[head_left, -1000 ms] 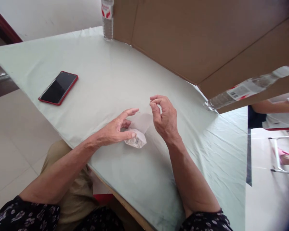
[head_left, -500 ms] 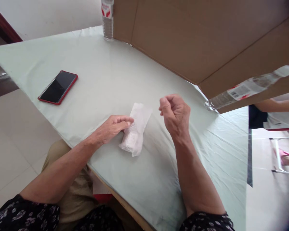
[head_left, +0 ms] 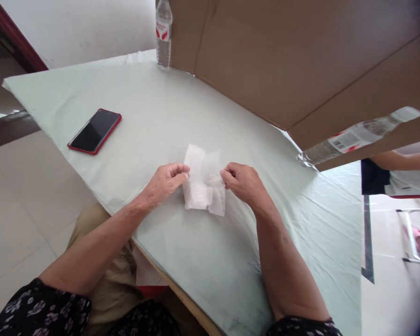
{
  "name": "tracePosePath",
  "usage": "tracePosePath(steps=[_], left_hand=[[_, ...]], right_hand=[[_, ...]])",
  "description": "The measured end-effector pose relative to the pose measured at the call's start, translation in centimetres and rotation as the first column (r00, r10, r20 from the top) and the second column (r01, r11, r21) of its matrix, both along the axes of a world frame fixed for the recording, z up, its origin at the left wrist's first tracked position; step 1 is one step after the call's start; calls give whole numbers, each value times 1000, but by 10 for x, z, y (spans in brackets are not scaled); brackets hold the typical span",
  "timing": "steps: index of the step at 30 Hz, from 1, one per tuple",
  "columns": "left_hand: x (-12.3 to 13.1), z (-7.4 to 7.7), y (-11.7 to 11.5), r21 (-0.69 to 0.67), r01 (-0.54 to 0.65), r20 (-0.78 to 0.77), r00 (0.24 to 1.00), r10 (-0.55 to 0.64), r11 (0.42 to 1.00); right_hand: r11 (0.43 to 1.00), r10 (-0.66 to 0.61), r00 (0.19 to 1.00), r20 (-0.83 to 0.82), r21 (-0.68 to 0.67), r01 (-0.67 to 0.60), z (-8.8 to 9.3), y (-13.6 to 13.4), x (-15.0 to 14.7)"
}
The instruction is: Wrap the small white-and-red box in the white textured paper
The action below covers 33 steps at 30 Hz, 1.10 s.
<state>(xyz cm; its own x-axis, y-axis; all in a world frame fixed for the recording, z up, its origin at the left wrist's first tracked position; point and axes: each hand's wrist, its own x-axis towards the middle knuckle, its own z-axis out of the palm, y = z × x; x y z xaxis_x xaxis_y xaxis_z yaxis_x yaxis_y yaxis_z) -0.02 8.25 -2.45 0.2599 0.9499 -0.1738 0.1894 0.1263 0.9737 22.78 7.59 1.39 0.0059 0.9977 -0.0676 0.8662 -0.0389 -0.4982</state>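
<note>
Pinching the thin sheet at the right side of the white wrapping [head_left: 196, 196], the right hand [head_left: 245, 183] has its thumb pressed against the bent forefinger, with the remaining fingers curled. The left hand [head_left: 168, 179] is at the opposite edge, thumb and forefinger close together; whether they grip the material cannot be told.

Location: the white wrapping lies on the pale green tablecloth [head_left: 143, 112], between the two hands and near the table edge on the person's side.

Markings: the upright bottle [head_left: 164, 42] at the far side carries a white label with red shapes. The second bottle [head_left: 357, 135], slanted in the view at the right end of the cardboard [head_left: 248, 60], carries a similar label with a dark barcode-like block. Lettering on both is too small to read. The phone [head_left: 95, 131], in a red case, shows a dark screen.

Orientation: the long axis of the white wrapping runs away from the person. The thicker folded part is at the near end; a flatter length extends toward the far side, and a thin flap spreads to the right.

Visibility: the contents of the white wrapping are hard to make out. The right fingertips are partly hidden behind the hand. The cardboard is cut off at the top, and a co-worker's arm [head_left: 402, 161] at the right border.
</note>
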Motion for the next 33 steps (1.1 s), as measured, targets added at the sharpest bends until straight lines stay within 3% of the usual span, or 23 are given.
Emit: tracePosePath(steps=[5,8,11,14,18,22,24,26,28,29,33], left_hand=[[1,0,-4,365,-78,-217,962,167,928],[4,3,-8,344,16,-346,932,110,939],[4,3,-8,265,66,-414,909,52,962],[-4,1,1,214,15,-354,933,63,977],[-22,-5,18,300,-86,-395,896,205,950],[-34,-6,26,370,-79,-482,836,264,926],[-33,-2,21,473,-105,-418,847,327,875],[-29,3,13,618,-109,-309,877,368,778],[-24,8,4,710,-13,-262,923,281,704],[-22,9,1,716,62,-278,939,202,695],[-17,6,-1,591,252,-406,914,13,766]], right_hand=[[995,-38,946,-323,-101,6,-14,6,11],[995,-37,928,-370,-103,-2,-17,7,12],[997,-21,934,-358,-83,-10,-14,6,12],[998,-20,960,-280,-64,2,-11,5,13],[999,-50,997,-53,-3,50,-17,9,19],[988,-128,986,109,95,118,-21,11,24],[975,-154,986,60,169,142,-16,9,22],[967,-105,992,-64,227,117,-7,4,16],[970,13,981,-196,242,35,0,0,9],[973,71,966,-250,229,-12,2,-2,5],[983,180,906,-383,104,-152,-1,-2,-2]])
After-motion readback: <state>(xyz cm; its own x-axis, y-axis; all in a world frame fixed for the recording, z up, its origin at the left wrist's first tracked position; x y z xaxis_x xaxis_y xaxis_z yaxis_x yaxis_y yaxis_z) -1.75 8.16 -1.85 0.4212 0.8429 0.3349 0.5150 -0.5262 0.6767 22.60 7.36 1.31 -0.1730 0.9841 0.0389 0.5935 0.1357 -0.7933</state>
